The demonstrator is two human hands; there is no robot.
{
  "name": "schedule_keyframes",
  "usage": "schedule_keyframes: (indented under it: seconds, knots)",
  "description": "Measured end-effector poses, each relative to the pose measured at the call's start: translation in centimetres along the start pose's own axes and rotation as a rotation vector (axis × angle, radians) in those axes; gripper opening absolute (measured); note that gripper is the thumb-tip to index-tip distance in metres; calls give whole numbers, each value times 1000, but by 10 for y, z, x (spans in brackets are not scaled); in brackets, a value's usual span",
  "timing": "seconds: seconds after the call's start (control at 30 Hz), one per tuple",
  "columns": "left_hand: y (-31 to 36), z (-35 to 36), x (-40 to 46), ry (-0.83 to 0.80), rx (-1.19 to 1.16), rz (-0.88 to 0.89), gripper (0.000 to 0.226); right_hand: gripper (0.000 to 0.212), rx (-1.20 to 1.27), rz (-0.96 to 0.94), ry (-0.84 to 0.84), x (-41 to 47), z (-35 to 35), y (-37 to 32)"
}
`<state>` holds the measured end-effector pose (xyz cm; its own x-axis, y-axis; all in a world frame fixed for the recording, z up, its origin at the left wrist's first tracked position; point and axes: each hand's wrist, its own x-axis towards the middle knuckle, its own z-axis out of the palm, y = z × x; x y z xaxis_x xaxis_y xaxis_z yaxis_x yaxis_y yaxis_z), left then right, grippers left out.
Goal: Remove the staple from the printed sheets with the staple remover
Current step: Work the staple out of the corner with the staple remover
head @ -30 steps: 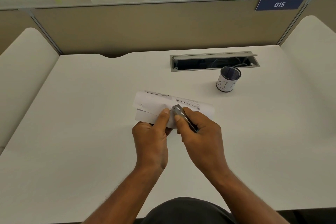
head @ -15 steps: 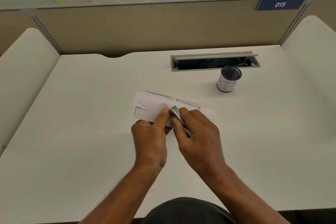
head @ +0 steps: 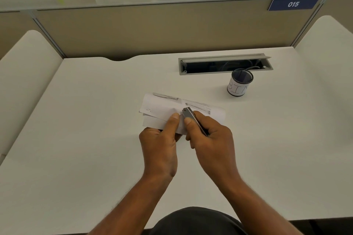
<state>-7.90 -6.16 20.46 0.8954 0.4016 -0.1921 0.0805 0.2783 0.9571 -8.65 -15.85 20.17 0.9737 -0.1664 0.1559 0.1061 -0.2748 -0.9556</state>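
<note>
White printed sheets [head: 162,108] with line drawings lie in the middle of the desk, their upper layer lifted and bent. My left hand [head: 159,142] pinches their near edge with the thumb pressed on top. In my right hand [head: 212,139] I grip a slim metal staple remover [head: 189,113], whose tip rests on the paper just right of my left thumb. The staple itself is too small to make out.
A dark mesh cup [head: 240,83] with a white label stands at the back right. Behind it, an open cable tray [head: 225,64] is sunk into the white desk [head: 86,120]. Beige partition walls close off the back and sides.
The staple remover has tilted slightly in my right hand while its tip stays at the same spot on the paper. My left hand still holds the sheets.
</note>
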Motion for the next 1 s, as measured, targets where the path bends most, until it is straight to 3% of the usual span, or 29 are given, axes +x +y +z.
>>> schedule_keyframes:
  seconds: [0.33,0.53,0.6,0.73,0.87,1.0]
  knots:
    - [1,1,0,9,24,1,15,7,-269,-222,-24,-3,-3,7]
    - [3,0,1,-10,37,-2,29,9,-400,-321,13,-2,-2,9]
    - [3,0,2,-12,39,-3,24,12,-419,-337,30,-1,-1,9]
    - [6,1,4,-16,32,-7,28,10,-407,-336,40,-1,2,7]
    - [7,2,7,3,-16,-12,10,10,-337,-286,46,1,5,3]
    - [5,3,7,2,-24,-14,12,10,-176,-173,33,1,4,1]
